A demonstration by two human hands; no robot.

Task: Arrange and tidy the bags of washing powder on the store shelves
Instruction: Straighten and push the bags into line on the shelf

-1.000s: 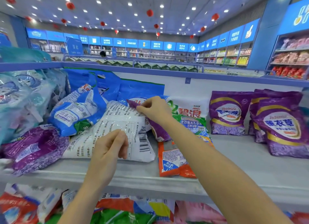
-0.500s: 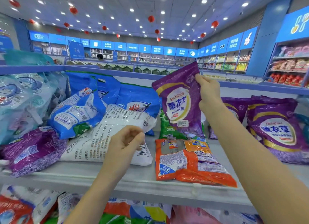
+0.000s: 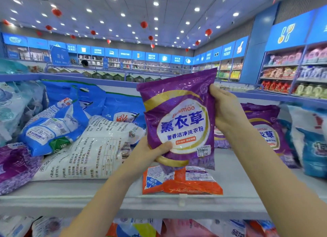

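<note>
A purple lavender washing-powder bag (image 3: 180, 120) is held upright in the air above the white shelf (image 3: 70, 194), its front facing me. My left hand (image 3: 150, 151) grips its lower left corner, thumb on the front. My right hand (image 3: 226, 111) grips its upper right edge. Below it an orange bag (image 3: 187, 182) lies flat on the shelf. A big white bag (image 3: 92, 148) lies tilted to the left, with blue bags (image 3: 53, 128) behind it. More purple bags (image 3: 265, 128) stand at the right.
A purple bag (image 3: 14, 166) lies at the far left edge. A blue and white bag (image 3: 313, 141) stands at the far right. The lower shelf holds several mixed bags (image 3: 138, 228). Bare shelf surface (image 3: 244, 187) shows right of the orange bag.
My right hand pulled the purple bag out from the pile and lifted it. My left hand left the white bag and took hold of the purple bag's lower corner.
</note>
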